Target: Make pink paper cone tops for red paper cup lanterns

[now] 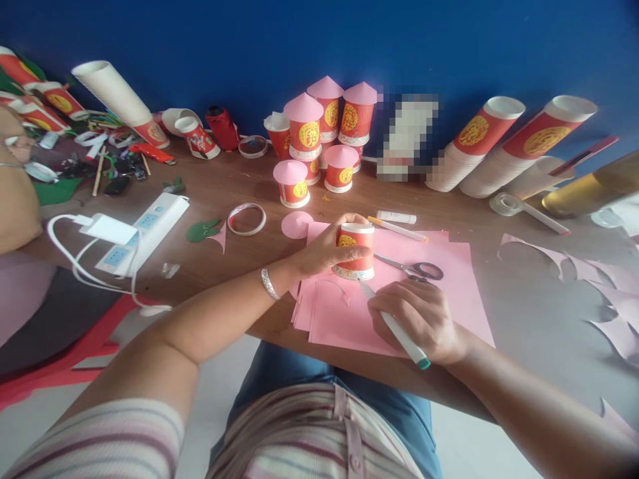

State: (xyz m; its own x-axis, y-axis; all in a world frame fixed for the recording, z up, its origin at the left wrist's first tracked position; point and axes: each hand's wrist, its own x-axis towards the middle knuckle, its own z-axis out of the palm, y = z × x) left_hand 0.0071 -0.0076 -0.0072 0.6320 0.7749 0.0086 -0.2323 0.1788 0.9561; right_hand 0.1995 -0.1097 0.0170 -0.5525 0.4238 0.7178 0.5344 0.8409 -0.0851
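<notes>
My left hand point(329, 247) is wrapped round a red paper cup point(355, 238) with a yellow emblem, held upside down over pink paper. Small coloured marks run along its white lower band. In my right hand point(417, 316) is a white marker pen point(399, 331) with a green end, its tip at or very close to that band. Scissors point(419, 270) lie on the pink paper sheets point(344, 329), just beyond my right hand. An orange pen point(399, 229) and a small white tube point(397, 217) rest behind the cup.
Red cups with pink cone roofs point(304, 123) stand at the back. Tall cup stacks point(479, 143) lean against the wall on the right. A power strip point(144, 233) with cables and a tape roll point(247, 219) lie left. Pink scraps point(619, 326) lie right. Another person's arm point(17, 186) shows far left.
</notes>
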